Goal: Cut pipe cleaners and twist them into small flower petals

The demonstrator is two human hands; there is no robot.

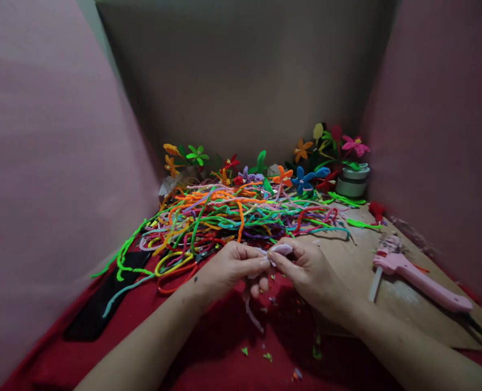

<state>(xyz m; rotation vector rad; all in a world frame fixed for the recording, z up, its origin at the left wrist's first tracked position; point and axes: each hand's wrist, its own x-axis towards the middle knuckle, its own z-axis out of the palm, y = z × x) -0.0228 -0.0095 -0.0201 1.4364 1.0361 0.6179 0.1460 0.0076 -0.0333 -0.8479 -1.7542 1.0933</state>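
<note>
Between my two hands is a pale lilac pipe cleaner (282, 249), partly bent into a flat petal-like loop. My left hand (241, 266) pinches it between thumb and fingers, and a loose tail hangs below over the red cloth. My right hand (301, 263) pinches the looped part from the other side. Both thumbs nearly meet, and they hide the spot where the strands join. Just beyond the hands lies a big tangled heap of coloured pipe cleaners (224, 212). Scissors with yellow and orange handles (175, 277) rest left of my left hand.
A pink glue gun (424, 279) lies on a cardboard sheet (346, 260) at right. At left is a black phone (102, 309). Pipe-cleaner flowers (304, 180) and a grey-green pot (352, 180) stand at the back. Fuzzy scraps dot the red cloth (224, 353). Pink walls flank both sides.
</note>
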